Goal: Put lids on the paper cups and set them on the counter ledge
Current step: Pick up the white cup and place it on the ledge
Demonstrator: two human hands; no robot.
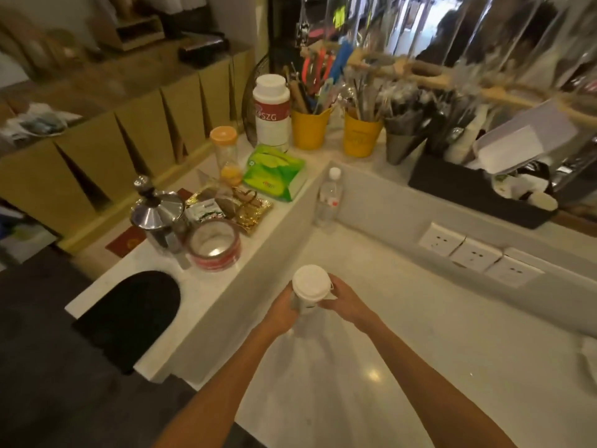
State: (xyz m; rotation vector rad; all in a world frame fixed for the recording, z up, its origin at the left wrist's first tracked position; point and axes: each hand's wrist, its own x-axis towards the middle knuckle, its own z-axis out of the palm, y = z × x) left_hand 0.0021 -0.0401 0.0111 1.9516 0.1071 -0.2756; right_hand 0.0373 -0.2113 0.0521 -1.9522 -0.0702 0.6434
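Observation:
A white paper cup [307, 303] with a white lid [310, 282] on top is held upright between both hands, above the low white counter [403, 334]. My left hand [282, 313] wraps the cup's left side. My right hand [344, 300] grips its right side just under the lid's rim. The raised counter ledge [206, 286] runs along the left of the cup, about level with it. No other paper cup is in view.
On the ledge stand a tape roll [214, 244], a steel press pot [158, 215], snack packets [235, 205], a green tissue pack [274, 171], an orange-lidded jar [226, 150] and a white canister [272, 111]. A water bottle [329, 197] stands in the corner. Wall sockets [475, 253] line the right.

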